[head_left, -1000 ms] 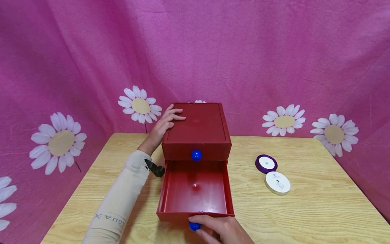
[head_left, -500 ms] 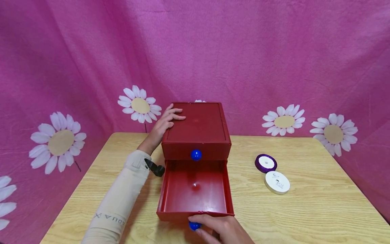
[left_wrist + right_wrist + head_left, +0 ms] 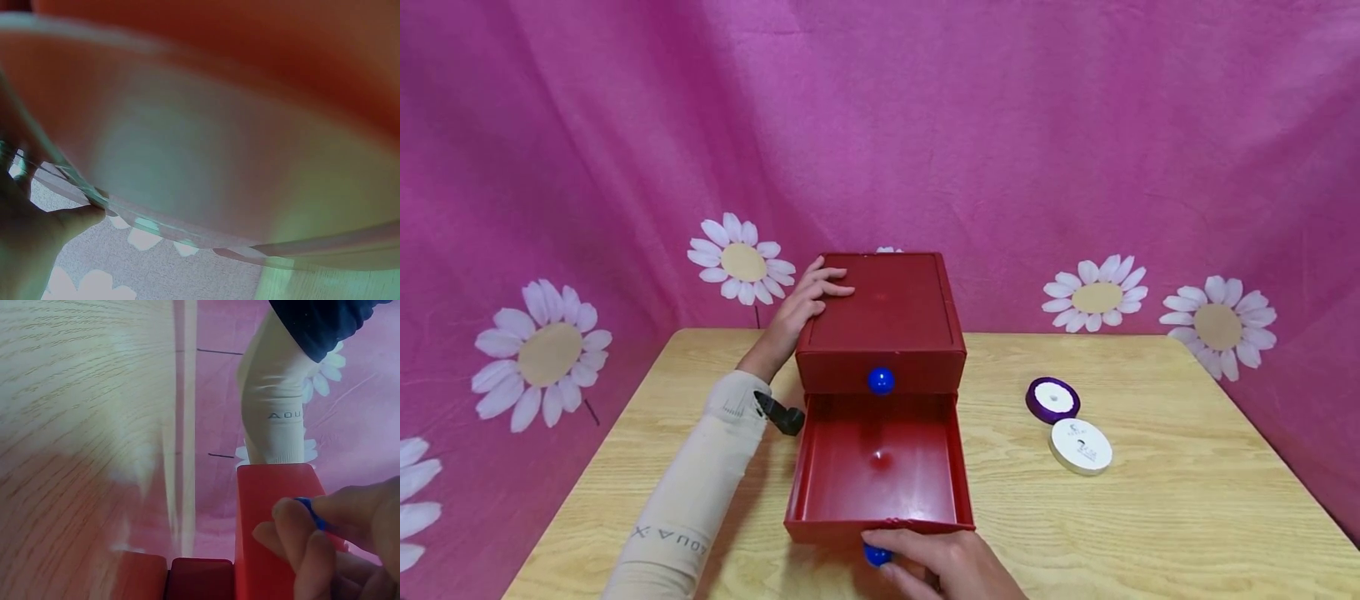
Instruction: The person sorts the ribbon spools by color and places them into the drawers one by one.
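A red two-drawer box (image 3: 883,308) stands mid-table with its lower drawer (image 3: 880,483) pulled far out and nothing lying in it. My left hand (image 3: 797,310) rests on the box's left top edge, fingers spread over the lid; the left wrist view shows the thumb against the red side wall. In front, my right hand (image 3: 951,562) pinches the lower drawer's blue knob (image 3: 877,556) between thumb and fingers, also seen in the right wrist view, where the knob (image 3: 310,512) is mostly covered. The upper drawer, with its own blue knob (image 3: 882,381), is closed.
To the right of the box lie a purple ribbon spool (image 3: 1052,400) and a white ribbon spool (image 3: 1080,447), side by side on the wooden table (image 3: 1172,500). A pink curtain (image 3: 925,125) with daisies hangs behind and at both sides.
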{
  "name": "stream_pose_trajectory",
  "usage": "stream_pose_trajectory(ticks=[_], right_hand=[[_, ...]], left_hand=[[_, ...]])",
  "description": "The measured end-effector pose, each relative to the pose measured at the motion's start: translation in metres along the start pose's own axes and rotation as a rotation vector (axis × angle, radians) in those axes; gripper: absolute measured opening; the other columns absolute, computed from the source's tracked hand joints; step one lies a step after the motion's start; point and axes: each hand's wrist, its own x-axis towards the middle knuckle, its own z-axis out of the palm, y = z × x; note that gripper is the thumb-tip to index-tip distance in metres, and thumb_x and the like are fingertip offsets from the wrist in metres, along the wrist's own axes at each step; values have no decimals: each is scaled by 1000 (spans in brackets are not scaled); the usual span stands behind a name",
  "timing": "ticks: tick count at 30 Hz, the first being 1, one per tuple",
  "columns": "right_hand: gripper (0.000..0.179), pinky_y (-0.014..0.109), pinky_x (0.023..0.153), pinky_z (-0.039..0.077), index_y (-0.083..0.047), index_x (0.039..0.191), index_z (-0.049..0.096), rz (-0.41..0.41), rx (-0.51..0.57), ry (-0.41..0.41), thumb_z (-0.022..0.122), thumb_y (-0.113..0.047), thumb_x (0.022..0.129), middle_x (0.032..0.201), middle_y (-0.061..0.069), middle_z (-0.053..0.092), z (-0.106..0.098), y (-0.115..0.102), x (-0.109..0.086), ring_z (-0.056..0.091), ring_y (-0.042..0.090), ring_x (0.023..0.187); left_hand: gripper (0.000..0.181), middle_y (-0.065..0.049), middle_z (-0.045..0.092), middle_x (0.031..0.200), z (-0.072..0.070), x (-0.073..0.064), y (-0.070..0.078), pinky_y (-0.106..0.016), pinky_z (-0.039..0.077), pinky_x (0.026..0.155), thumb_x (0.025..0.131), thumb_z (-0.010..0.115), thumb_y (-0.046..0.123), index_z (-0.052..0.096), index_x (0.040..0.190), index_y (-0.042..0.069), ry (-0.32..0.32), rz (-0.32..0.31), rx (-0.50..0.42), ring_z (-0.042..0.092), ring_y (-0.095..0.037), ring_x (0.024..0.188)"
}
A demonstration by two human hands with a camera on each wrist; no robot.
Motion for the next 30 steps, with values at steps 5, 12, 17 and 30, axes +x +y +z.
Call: stream_pose_trajectory(ticks=[5, 12, 17, 30], right_hand=[[36, 22, 72, 53, -25, 128, 64, -39, -10, 6, 59, -35, 94, 98, -16, 68, -1, 0, -1, 57, -2, 80], [32, 19, 65, 52, -23, 125, 66, -64, 68, 26, 60, -32, 94, 87, -18, 67, -3, -5, -8, 56, -4, 67], [29, 22, 69, 54, -22, 121, 68, -61, 123, 61, 62, -29, 94, 102, -12, 70, -10, -10, -12, 61, -1, 77], [24, 20, 58, 52, -21, 116, 70, -247, 34, 236, 65, -18, 92, 98, -9, 71, -23, -11, -17, 58, -2, 69]], left_hand=[[41, -29, 34, 145, -1, -1, 0, -51, -2, 115, 89, 34, -2, 57, 121, -14, 3, 13, -2, 0, -38, 146], [42, -28, 34, 146, -1, -1, 1, -52, -3, 115, 89, 33, -2, 57, 122, -13, 0, -6, -3, -1, -35, 146], [42, -28, 34, 146, 0, -1, 1, -52, -3, 115, 89, 33, -2, 57, 122, -13, 3, 2, -4, 0, -36, 146], [41, -29, 34, 146, 0, 0, 2, -53, -2, 115, 90, 33, -3, 57, 122, -14, 1, -3, -6, -1, -37, 146]])
